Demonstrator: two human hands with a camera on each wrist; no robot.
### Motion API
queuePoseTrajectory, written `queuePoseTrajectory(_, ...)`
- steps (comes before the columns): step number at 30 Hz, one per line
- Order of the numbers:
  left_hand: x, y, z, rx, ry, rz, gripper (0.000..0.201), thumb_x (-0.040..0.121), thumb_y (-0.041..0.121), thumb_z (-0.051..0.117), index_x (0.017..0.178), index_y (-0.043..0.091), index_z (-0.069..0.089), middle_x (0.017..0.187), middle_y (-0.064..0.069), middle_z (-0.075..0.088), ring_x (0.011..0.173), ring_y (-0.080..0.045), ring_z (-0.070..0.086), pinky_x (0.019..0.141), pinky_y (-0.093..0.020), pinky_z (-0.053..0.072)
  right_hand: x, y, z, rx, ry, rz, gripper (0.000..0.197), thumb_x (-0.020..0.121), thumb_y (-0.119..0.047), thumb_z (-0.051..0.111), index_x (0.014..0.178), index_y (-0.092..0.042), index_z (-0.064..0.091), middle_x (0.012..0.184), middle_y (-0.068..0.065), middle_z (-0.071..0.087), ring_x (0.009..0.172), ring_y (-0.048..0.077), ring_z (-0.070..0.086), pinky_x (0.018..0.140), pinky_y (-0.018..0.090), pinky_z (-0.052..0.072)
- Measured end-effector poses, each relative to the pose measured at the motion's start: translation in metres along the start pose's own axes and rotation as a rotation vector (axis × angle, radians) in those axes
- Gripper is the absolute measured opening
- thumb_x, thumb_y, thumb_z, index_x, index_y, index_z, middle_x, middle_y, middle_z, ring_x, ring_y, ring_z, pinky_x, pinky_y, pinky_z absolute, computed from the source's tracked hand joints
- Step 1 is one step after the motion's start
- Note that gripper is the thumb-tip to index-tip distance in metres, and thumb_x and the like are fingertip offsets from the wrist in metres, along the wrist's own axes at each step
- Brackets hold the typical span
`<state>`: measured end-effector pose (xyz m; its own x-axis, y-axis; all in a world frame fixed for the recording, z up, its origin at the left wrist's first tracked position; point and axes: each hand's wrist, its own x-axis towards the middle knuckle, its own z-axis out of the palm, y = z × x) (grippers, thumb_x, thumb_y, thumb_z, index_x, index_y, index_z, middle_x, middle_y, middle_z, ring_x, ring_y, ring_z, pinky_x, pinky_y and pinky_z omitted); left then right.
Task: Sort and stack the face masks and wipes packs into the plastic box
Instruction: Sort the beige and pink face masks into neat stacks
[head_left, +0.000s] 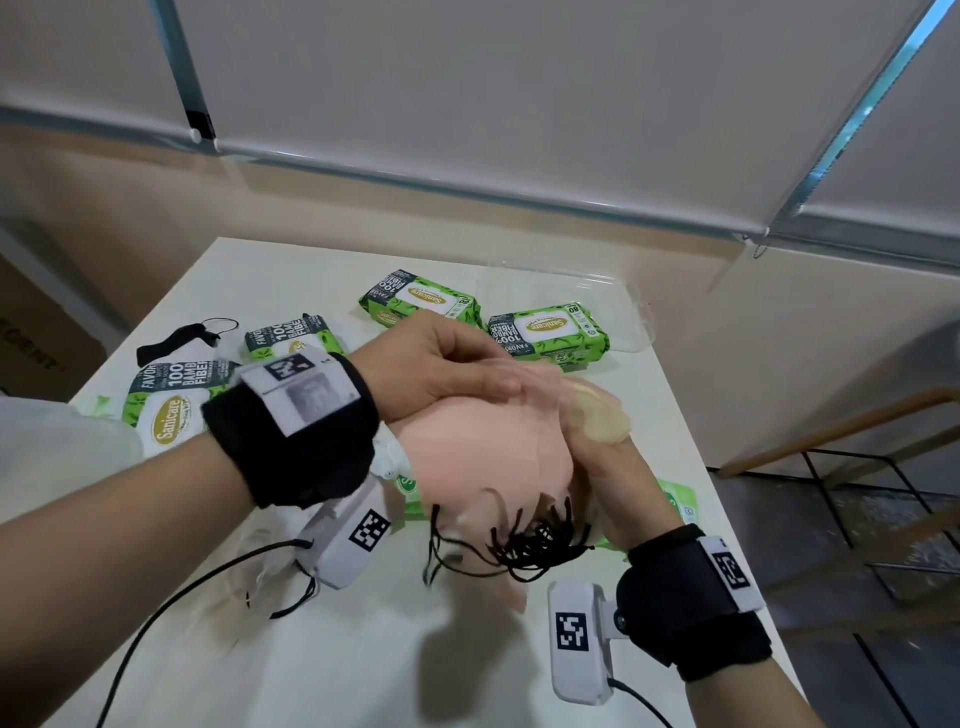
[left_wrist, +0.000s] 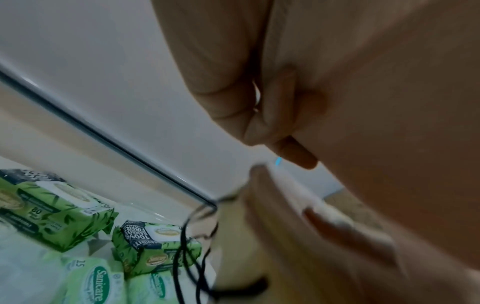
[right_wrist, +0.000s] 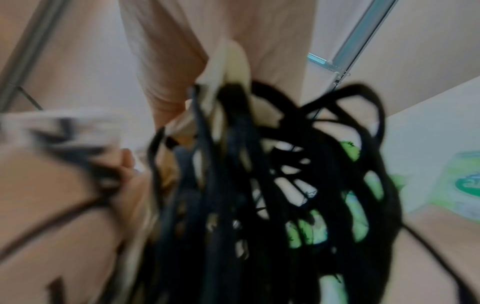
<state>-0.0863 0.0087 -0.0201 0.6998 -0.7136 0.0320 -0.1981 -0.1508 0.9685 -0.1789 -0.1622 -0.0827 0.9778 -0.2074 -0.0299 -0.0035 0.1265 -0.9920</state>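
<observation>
At the far left of the worktop a black face mask is lying flat with its ear loop trailing to the right, and just near of it two green Sanicare wipes packs are sitting side by side: a near-left wipes pack partly hidden by the left forearm, and a mid-left wipes pack just beyond the wristband. The left hand is reaching across from the left, its fingers curling over the top of a stack of pink face masks and pinching it from above; the left wrist view is showing the thumb and fingertips closing on the pink material. Further right, past the hands, a far wipes pack is lying on the worktop, and a right wipes pack is sitting just right of it, beside the near edge of the clear plastic box, which is standing at the far right of the worktop; whether that pack is touching the box is hard to tell. The stack of pink masks is being held in the air above the middle of the worktop, with a tangle of black ear loops hanging from its near end. The right hand is coming up from the near right, its fingers wrapping round the right side of the stack, blurred at the fingertips. Under the hands, smaller pale-green Sanicare packs are peeking out on the worktop.
</observation>
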Motion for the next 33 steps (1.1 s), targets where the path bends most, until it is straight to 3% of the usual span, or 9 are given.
queuePoseTrajectory(3,0.004,-0.009,0.012,0.09,0.092,0.028,0.019,0.071,0.013,0.08,0.082,0.025,0.068,0.073,0.011,0.063,0.054,-0.001,0.048,0.059,-0.014,0.041,-0.002,-0.003,0.002,0.008,-0.028,0.013,0.025,0.095,-0.023,0.055,0.117,-0.019,0.065,0.119,0.005,0.068,0.115,0.022,0.061,0.094,0.037,0.051)
queuePoseTrajectory(6,0.002,-0.013,0.02,0.109,0.22,0.061,0.035,0.065,0.011,0.084,0.083,0.027,0.059,0.076,0.011,0.053,0.044,-0.003,0.03,0.05,-0.014,0.03,-0.004,-0.001,0.0,0.081,-0.034,0.067,0.04,0.095,-0.036,0.052,0.128,-0.013,0.057,0.123,0.009,0.066,0.119,0.026,0.059,0.097,0.041,0.05)
queuePoseTrajectory(8,0.001,-0.014,0.021,0.152,0.253,0.1,0.036,0.063,0.013,0.085,0.081,0.027,0.056,0.077,0.011,0.053,0.048,-0.003,0.035,0.053,-0.013,0.033,-0.006,0.001,-0.001,0.14,-0.06,0.099,0.054,0.089,-0.044,0.054,0.131,-0.01,0.055,0.128,0.014,0.062,0.122,0.029,0.057,0.102,0.045,0.045)
queuePoseTrajectory(13,0.001,-0.02,0.016,0.238,0.287,0.131,0.031,0.062,0.018,0.086,0.075,0.029,0.059,0.069,0.009,0.052,0.062,-0.002,0.041,0.061,-0.011,0.037,-0.008,0.0,-0.003,0.184,-0.074,0.064,0.04,0.079,-0.018,0.06,0.118,-0.009,0.062,0.116,0.018,0.067,0.105,0.026,0.064,0.088,0.039,0.052)
queuePoseTrajectory(17,0.0,-0.018,0.005,0.252,0.3,0.114,0.022,0.068,0.015,0.081,0.07,0.028,0.064,0.061,0.01,0.054,0.059,0.0,0.044,0.057,-0.008,0.037,-0.006,0.003,-0.006,0.188,-0.007,0.093,0.037,0.075,-0.018,0.063,0.111,-0.011,0.066,0.11,0.018,0.069,0.097,0.028,0.066,0.082,0.038,0.055)
queuePoseTrajectory(22,-0.004,-0.003,-0.015,-0.086,0.356,0.099,0.008,0.08,0.017,0.066,0.075,0.015,0.059,0.057,0.013,0.059,0.051,0.003,0.049,0.05,-0.009,0.04,-0.006,0.007,-0.011,0.209,0.04,0.08,0.033,0.08,-0.015,0.065,0.113,-0.014,0.067,0.113,0.019,0.068,0.101,0.031,0.067,0.086,0.045,0.053)
queuePoseTrajectory(27,-0.011,0.015,-0.022,-0.356,0.193,0.011,0.018,0.072,0.013,0.073,0.089,0.016,0.066,0.071,0.0,0.067,0.055,-0.006,0.06,0.052,-0.016,0.05,-0.005,0.007,-0.007,0.2,0.057,0.08,0.032,0.084,-0.006,0.066,0.116,-0.007,0.063,0.109,0.025,0.066,0.094,0.033,0.062,0.074,0.042,0.05)
queuePoseTrajectory(30,-0.013,0.015,-0.011,-0.421,-0.01,-0.059,0.019,0.072,0.009,0.066,0.088,0.018,0.074,0.078,-0.003,0.069,0.063,-0.008,0.063,0.059,-0.018,0.053,-0.005,0.01,0.0,0.199,0.051,0.083,0.048,0.073,-0.02,0.074,0.118,-0.009,0.06,0.099,0.021,0.065,0.087,0.034,0.055,0.072,0.045,0.042)
queuePoseTrajectory(33,-0.013,0.009,0.008,-0.3,-0.013,-0.079,0.016,0.075,0.005,0.073,0.087,0.016,0.072,0.073,0.002,0.068,0.062,-0.003,0.06,0.059,-0.013,0.05,-0.006,0.009,0.004,0.086,0.017,0.052,0.053,0.071,-0.03,0.072,0.12,-0.013,0.06,0.106,0.017,0.068,0.089,0.028,0.06,0.074,0.043,0.046)
